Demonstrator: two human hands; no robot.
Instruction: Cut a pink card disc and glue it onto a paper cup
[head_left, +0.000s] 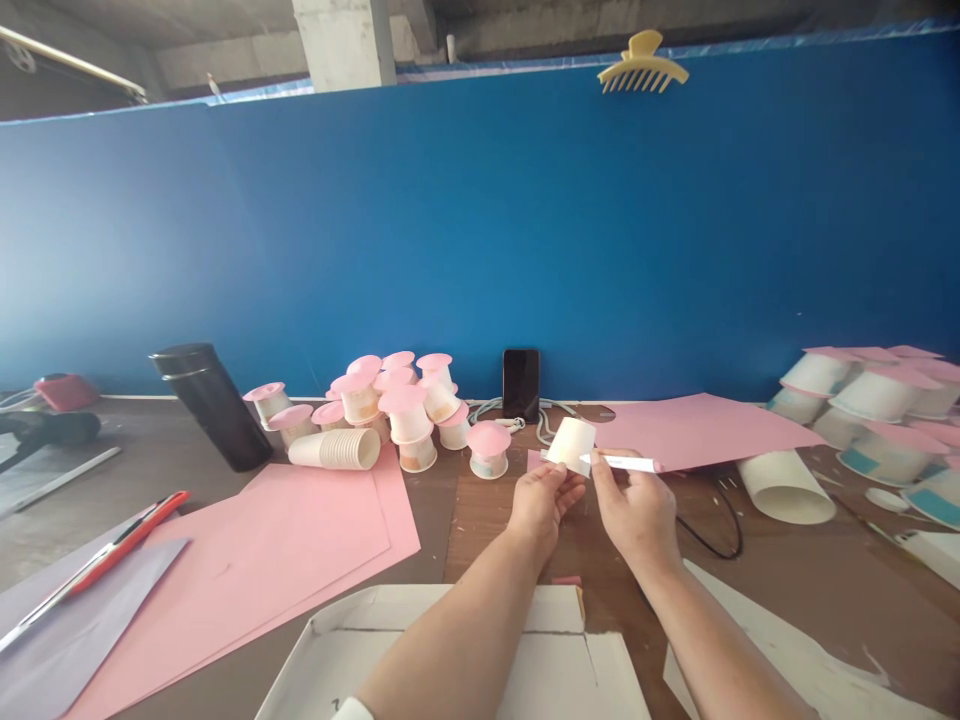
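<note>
A plain white paper cup (pixel 572 444) is tilted upside down above the table, its rim pinched by my left hand (pixel 541 500). My right hand (pixel 636 508) is closed on a white pen (pixel 628 463), whose tip points left at the cup's side; I cannot tell whether it touches. Just left of the cup, a paper cup with a pink paper disc (pixel 489 440) on top stands on the table. Behind both hands a black phone (pixel 521 384) leans upright against the blue partition.
At left are disc-topped cups (pixel 405 412), a nested cup stack (pixel 334 449), a black bottle (pixel 211 405), pink sheets (pixel 300 530) and a red utility knife (pixel 127 545). More topped cups (pixel 885 400) are piled right, near a pink sheet (pixel 705 425) and a lying paper roll (pixel 787 488). White cardboard (pixel 585 665) lies in front.
</note>
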